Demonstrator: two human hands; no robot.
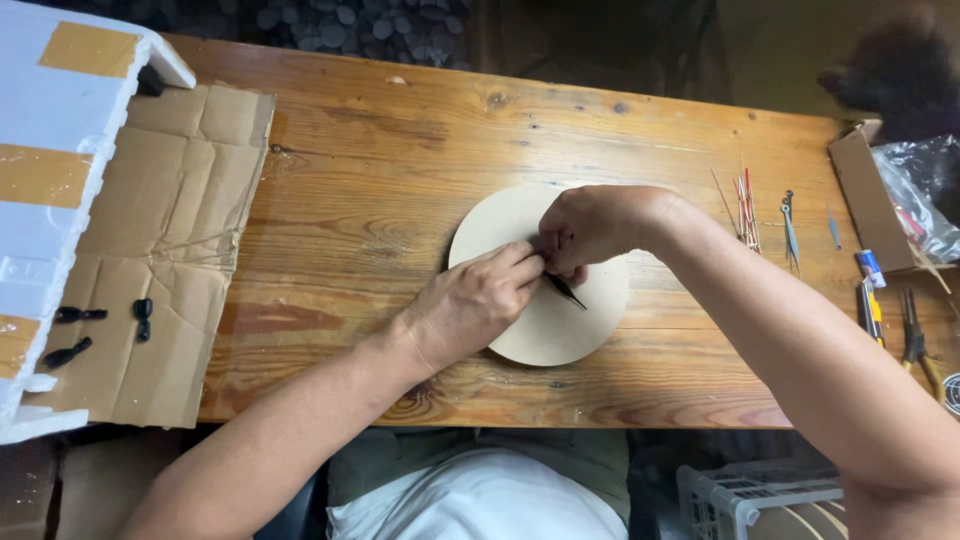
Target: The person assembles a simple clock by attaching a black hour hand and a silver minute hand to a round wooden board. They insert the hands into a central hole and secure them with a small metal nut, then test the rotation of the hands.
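Note:
A pale round wooden disc [510, 225] lies flat on the wooden table [380, 170]. Both hands meet over its middle. My left hand [475, 305] reaches in from the lower left, its fingertips pinched at the disc's centre. My right hand [590, 225] comes from the right, fingers curled down on the same spot. A thin black pointed hand [566, 290], like a clock hand, sticks out from under the fingers across the disc. Which hand grips it is hidden by the fingers.
Flattened cardboard [165, 240] with several small black parts [143, 315] lies at the left, beside white foam packing [45, 190]. At the right are thin coloured sticks [745, 205], small metal hands [790, 230], pliers [915, 340], a glue tube [870, 268] and an open box [865, 195].

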